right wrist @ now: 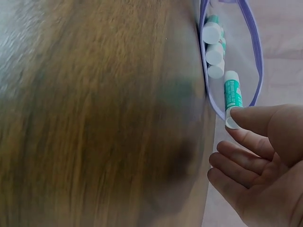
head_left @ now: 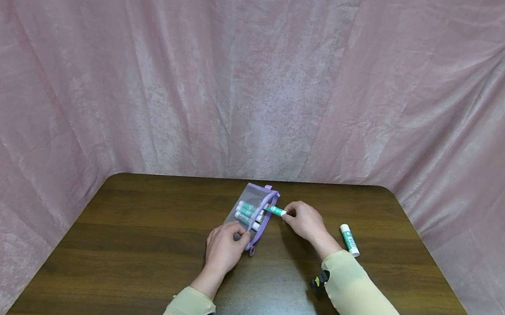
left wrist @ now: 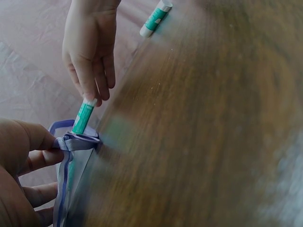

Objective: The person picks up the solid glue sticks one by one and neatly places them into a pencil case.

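Observation:
A mesh zipper pouch [head_left: 253, 195] with purple edging lies on the table, its zipped side open toward the right. My left hand [head_left: 225, 247] pinches the pouch's near end by its edge. Between thumb and forefinger, my right hand [head_left: 305, 220] holds a green-and-white glue stick [right wrist: 233, 94] by one end; its other end is inside the pouch's mouth. Several more glue sticks [right wrist: 215, 54] lie side by side within the pouch, white ends facing the opening. Another glue stick [head_left: 349, 240] lies on the table to the right, beside the right forearm.
The brown wooden table [head_left: 139, 248] has rounded far corners. A pink curtain [head_left: 262, 75] hangs behind it and along both sides. A dark camera is strapped to each wrist over pale sleeves [head_left: 371, 306].

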Demonstrator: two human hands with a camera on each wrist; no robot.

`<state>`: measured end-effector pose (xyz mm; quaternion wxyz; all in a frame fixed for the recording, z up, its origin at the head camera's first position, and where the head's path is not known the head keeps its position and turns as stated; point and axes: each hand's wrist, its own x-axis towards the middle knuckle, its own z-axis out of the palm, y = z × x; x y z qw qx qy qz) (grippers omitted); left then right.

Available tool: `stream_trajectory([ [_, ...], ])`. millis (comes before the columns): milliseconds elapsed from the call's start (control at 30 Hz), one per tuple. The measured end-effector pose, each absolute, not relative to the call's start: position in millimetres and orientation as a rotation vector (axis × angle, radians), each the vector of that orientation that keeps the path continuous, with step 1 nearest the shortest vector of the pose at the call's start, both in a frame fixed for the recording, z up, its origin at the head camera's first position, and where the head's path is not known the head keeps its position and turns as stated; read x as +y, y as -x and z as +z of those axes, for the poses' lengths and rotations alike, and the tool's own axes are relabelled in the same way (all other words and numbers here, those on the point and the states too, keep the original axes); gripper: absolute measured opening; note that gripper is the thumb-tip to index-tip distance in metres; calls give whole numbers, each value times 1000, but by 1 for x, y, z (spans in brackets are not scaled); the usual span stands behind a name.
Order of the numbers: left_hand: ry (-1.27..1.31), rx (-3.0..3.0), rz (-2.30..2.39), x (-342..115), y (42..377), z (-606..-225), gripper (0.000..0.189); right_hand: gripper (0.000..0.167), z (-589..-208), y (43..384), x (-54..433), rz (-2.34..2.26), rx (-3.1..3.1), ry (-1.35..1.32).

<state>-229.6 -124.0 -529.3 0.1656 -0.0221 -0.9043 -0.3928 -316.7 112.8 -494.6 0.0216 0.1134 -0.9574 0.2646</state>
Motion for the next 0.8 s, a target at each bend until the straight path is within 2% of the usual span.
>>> stream_trajectory([
  [800,64,-2582,-1126,-124,230,-530,23,9,-502,332,89,829,-2943,-352],
])
